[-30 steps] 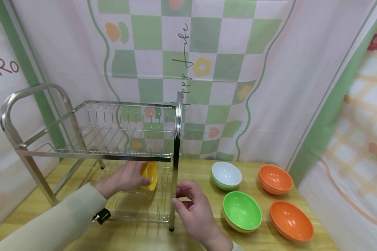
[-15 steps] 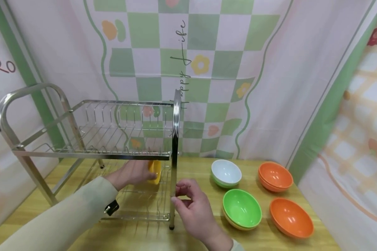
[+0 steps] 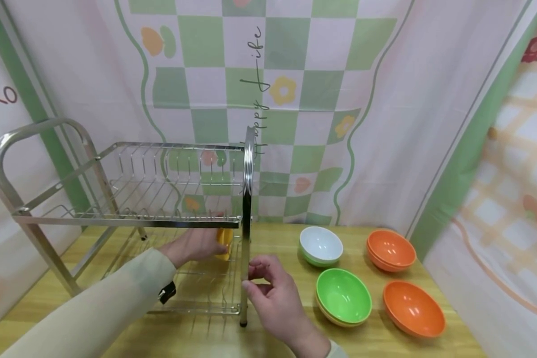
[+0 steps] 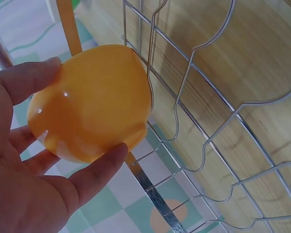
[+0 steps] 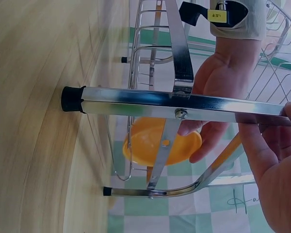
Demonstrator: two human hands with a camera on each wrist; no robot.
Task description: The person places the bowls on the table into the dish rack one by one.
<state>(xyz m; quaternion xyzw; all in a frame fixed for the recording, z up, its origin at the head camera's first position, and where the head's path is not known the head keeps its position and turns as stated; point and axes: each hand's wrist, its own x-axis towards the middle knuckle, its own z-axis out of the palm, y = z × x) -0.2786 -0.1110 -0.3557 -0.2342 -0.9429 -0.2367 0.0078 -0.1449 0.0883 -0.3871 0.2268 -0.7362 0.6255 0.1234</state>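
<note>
A small yellow bowl (image 4: 97, 102) is tilted up on its side against the wires of the lower shelf (image 4: 213, 141) of a metal dish rack (image 3: 127, 222). My left hand (image 3: 199, 244) reaches in under the upper shelf and grips this bowl, thumb and fingers spread round its rim and outside. In the head view the hand and the upper shelf's front bar partly hide the bowl. At the rack's front right post (image 3: 246, 248), my right hand (image 3: 275, 293) holds the metal between thumb and fingers. The right wrist view shows the bowl behind the post, near the rack's far right end.
Right of the rack, on the wooden table (image 3: 277, 238), stand a white bowl (image 3: 320, 244) stacked on a green one, a green bowl (image 3: 343, 297) on a yellowish one, stacked orange bowls (image 3: 391, 248) and another orange bowl (image 3: 413, 308). A patterned curtain (image 3: 295, 124) hangs behind.
My left hand has carried the yellow bowl rightward and deeper into the lower shelf. The right hand stays at the post. The head view has shifted slightly.
</note>
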